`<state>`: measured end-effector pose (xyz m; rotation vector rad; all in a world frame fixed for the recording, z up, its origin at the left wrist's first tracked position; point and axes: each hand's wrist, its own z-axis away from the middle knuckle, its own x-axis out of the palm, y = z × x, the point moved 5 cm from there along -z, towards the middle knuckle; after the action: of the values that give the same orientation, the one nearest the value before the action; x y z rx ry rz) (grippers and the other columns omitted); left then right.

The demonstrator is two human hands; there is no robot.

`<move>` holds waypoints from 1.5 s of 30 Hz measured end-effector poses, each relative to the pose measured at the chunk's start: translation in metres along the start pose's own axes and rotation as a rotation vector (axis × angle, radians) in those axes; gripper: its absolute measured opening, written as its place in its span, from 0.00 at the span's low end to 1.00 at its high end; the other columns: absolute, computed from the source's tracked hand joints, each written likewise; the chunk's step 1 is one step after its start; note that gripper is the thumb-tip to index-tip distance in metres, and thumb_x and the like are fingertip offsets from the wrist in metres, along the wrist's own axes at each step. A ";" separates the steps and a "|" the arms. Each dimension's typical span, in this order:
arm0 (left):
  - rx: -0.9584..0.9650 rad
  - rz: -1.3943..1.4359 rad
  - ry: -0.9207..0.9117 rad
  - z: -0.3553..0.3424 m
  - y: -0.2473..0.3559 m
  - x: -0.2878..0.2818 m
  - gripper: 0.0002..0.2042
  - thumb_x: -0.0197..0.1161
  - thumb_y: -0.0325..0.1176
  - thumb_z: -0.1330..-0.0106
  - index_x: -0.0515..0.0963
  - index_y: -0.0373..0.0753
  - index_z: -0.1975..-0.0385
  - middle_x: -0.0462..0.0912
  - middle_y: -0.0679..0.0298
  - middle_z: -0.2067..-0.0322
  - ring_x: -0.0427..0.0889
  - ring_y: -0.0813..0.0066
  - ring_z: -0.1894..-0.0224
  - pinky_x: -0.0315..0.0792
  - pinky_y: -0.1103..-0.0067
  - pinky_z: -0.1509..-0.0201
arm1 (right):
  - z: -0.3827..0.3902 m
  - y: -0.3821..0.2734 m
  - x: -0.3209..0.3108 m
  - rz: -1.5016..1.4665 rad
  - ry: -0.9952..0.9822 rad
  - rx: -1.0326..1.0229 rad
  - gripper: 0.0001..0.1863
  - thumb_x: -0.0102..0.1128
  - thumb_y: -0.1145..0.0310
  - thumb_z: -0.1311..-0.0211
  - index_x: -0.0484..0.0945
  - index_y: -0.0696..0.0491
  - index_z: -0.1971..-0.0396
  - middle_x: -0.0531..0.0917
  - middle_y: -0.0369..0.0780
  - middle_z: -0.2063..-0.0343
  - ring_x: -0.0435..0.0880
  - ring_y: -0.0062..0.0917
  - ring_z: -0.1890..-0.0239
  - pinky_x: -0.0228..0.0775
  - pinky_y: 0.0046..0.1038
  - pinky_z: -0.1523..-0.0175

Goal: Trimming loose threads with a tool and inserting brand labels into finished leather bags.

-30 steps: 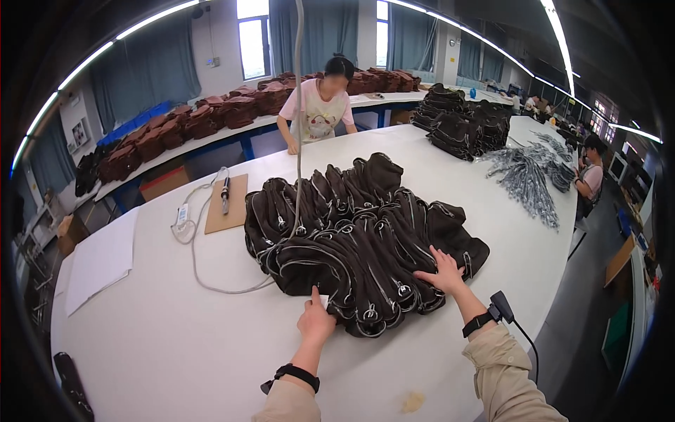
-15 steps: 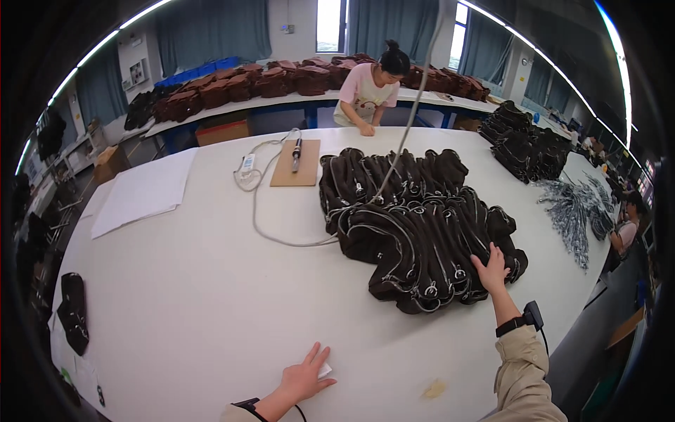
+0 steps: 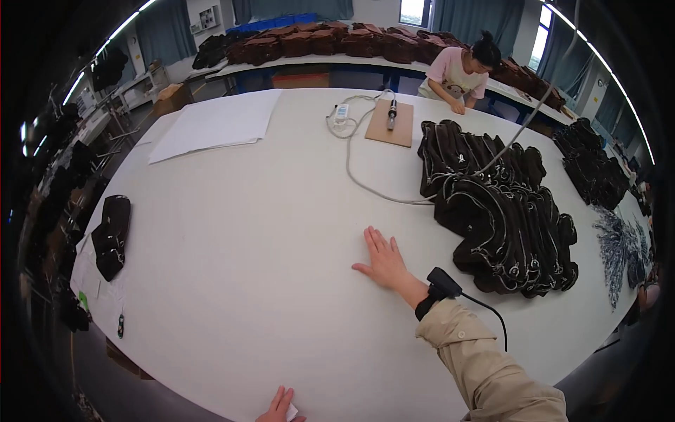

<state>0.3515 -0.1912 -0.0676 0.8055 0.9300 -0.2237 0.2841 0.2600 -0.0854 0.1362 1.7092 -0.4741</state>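
Note:
My right hand (image 3: 385,261) lies on the white tabletop with its fingers stretched out, holding nothing. It is apart from a pile of dark brown bags with silvery zips (image 3: 503,218), which lies to its right. At the lower edge, my left hand (image 3: 276,408) is partly cut off by the picture. A small white piece (image 3: 292,411) shows between its thumb and fingers; what kind of thing it is I cannot make out.
A pen-shaped tool (image 3: 391,116) rests on a brown board (image 3: 402,132), with a grey cable (image 3: 349,158). White sheets (image 3: 218,126) lie far left, a dark bag (image 3: 111,239) near the left edge. Beyond the table leans a co-worker (image 3: 457,74). Zip strips (image 3: 615,246) lie far right.
My right hand has left the bag pile and moved left onto the tabletop. My left hand has drawn nearer with the white piece. The view has turned left.

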 end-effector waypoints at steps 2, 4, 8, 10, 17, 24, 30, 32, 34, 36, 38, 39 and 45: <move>-0.052 0.015 0.072 0.023 -0.018 0.004 0.39 0.66 0.42 0.45 0.55 0.49 0.33 0.55 0.58 0.32 0.69 0.54 0.39 0.72 0.66 0.46 | -0.037 -0.015 0.008 0.012 -0.049 0.041 0.51 0.49 0.36 0.41 0.41 0.57 0.31 0.47 0.45 0.30 0.44 0.35 0.28 0.36 0.54 0.30; -0.128 0.059 0.128 0.037 -0.023 0.008 0.39 0.65 0.42 0.44 0.54 0.49 0.32 0.54 0.58 0.32 0.69 0.55 0.40 0.71 0.67 0.44 | -0.061 -0.028 0.021 0.057 -0.192 0.078 0.51 0.46 0.33 0.42 0.42 0.56 0.31 0.46 0.43 0.29 0.42 0.35 0.27 0.34 0.56 0.30; -0.084 0.037 0.146 0.033 -0.028 0.009 0.35 0.57 0.57 0.39 0.56 0.55 0.34 0.55 0.66 0.32 0.82 0.58 0.57 0.78 0.69 0.63 | -0.049 -0.026 0.021 0.066 -0.312 0.055 0.49 0.44 0.35 0.40 0.43 0.56 0.31 0.46 0.43 0.29 0.39 0.36 0.27 0.31 0.56 0.30; -0.145 0.056 0.144 0.035 -0.028 0.003 0.34 0.58 0.54 0.39 0.56 0.54 0.34 0.55 0.67 0.32 0.83 0.60 0.59 0.78 0.69 0.63 | -0.010 -0.055 0.030 0.061 -0.348 -0.046 0.48 0.46 0.39 0.39 0.41 0.58 0.31 0.44 0.47 0.29 0.38 0.39 0.27 0.27 0.54 0.30; 0.062 0.213 0.358 0.046 -0.044 0.028 0.30 0.58 0.47 0.37 0.58 0.52 0.35 0.57 0.66 0.33 0.81 0.60 0.58 0.77 0.68 0.63 | 0.198 -0.237 0.041 -0.103 -0.521 -0.551 0.48 0.44 0.36 0.40 0.47 0.59 0.32 0.47 0.49 0.30 0.38 0.45 0.28 0.20 0.56 0.31; -0.344 0.882 0.920 0.135 -0.143 0.018 0.16 0.59 0.34 0.35 0.73 0.41 0.48 0.80 0.58 0.56 0.78 0.67 0.50 0.72 0.76 0.49 | 0.329 -0.368 0.071 -0.316 -0.894 -0.899 0.25 0.52 0.53 0.38 0.73 0.53 0.47 0.73 0.45 0.45 0.69 0.40 0.41 0.59 0.48 0.40; -0.714 1.597 1.110 0.278 -0.231 0.042 0.17 0.57 0.39 0.32 0.72 0.34 0.50 0.81 0.59 0.64 0.73 0.80 0.78 0.70 0.83 0.76 | 0.303 -0.498 0.048 -0.609 -1.005 -0.609 0.19 0.55 0.51 0.37 0.79 0.50 0.56 0.81 0.39 0.59 0.81 0.32 0.56 0.71 0.31 0.52; -0.748 1.936 1.077 0.316 -0.240 0.043 0.19 0.50 0.42 0.29 0.72 0.32 0.50 0.81 0.56 0.65 0.79 0.68 0.72 0.76 0.73 0.67 | 0.305 -0.561 0.039 -0.702 -0.883 -0.687 0.16 0.56 0.53 0.37 0.81 0.50 0.62 0.83 0.38 0.65 0.83 0.30 0.63 0.73 0.27 0.58; -0.682 1.987 1.106 0.336 -0.278 0.046 0.20 0.47 0.43 0.28 0.71 0.31 0.49 0.81 0.55 0.64 0.80 0.63 0.69 0.77 0.69 0.62 | 0.319 -0.622 0.062 -0.668 -1.047 -0.899 0.22 0.57 0.50 0.38 0.77 0.51 0.52 0.80 0.41 0.53 0.79 0.31 0.52 0.71 0.28 0.50; -0.567 2.197 1.104 0.345 -0.304 0.033 0.16 0.49 0.43 0.29 0.75 0.34 0.58 0.80 0.56 0.68 0.79 0.59 0.69 0.75 0.67 0.63 | 0.345 -0.677 0.085 -0.751 -1.142 -1.180 0.48 0.55 0.39 0.43 0.50 0.55 0.32 0.55 0.50 0.33 0.55 0.46 0.32 0.47 0.46 0.31; -0.448 2.055 1.089 0.343 -0.316 -0.017 0.25 0.35 0.57 0.28 0.60 0.56 0.36 0.67 0.63 0.41 0.74 0.62 0.46 0.74 0.65 0.49 | 0.355 -0.721 0.089 -0.756 -0.729 -1.462 0.51 0.66 0.45 0.50 0.51 0.57 0.33 0.59 0.53 0.37 0.61 0.46 0.36 0.55 0.41 0.34; -0.360 2.090 1.082 0.340 -0.326 -0.033 0.27 0.37 0.59 0.29 0.60 0.53 0.36 0.68 0.61 0.42 0.71 0.66 0.43 0.70 0.68 0.43 | 0.353 -0.744 0.082 -0.728 -0.747 -1.454 0.53 0.68 0.45 0.53 0.52 0.60 0.34 0.61 0.54 0.38 0.61 0.46 0.36 0.53 0.41 0.33; -0.449 1.955 0.956 0.345 -0.366 -0.079 0.36 0.33 0.65 0.32 0.57 0.40 0.35 0.69 0.56 0.43 0.71 0.68 0.42 0.68 0.75 0.41 | 0.323 -0.818 0.103 -0.543 -0.878 -1.446 0.53 0.72 0.47 0.60 0.57 0.59 0.37 0.66 0.47 0.43 0.63 0.42 0.38 0.54 0.41 0.36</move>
<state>0.3381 -0.6995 -0.0801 1.0498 0.5915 2.1239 0.2735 -0.6240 -0.0322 -1.3887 0.8423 0.3792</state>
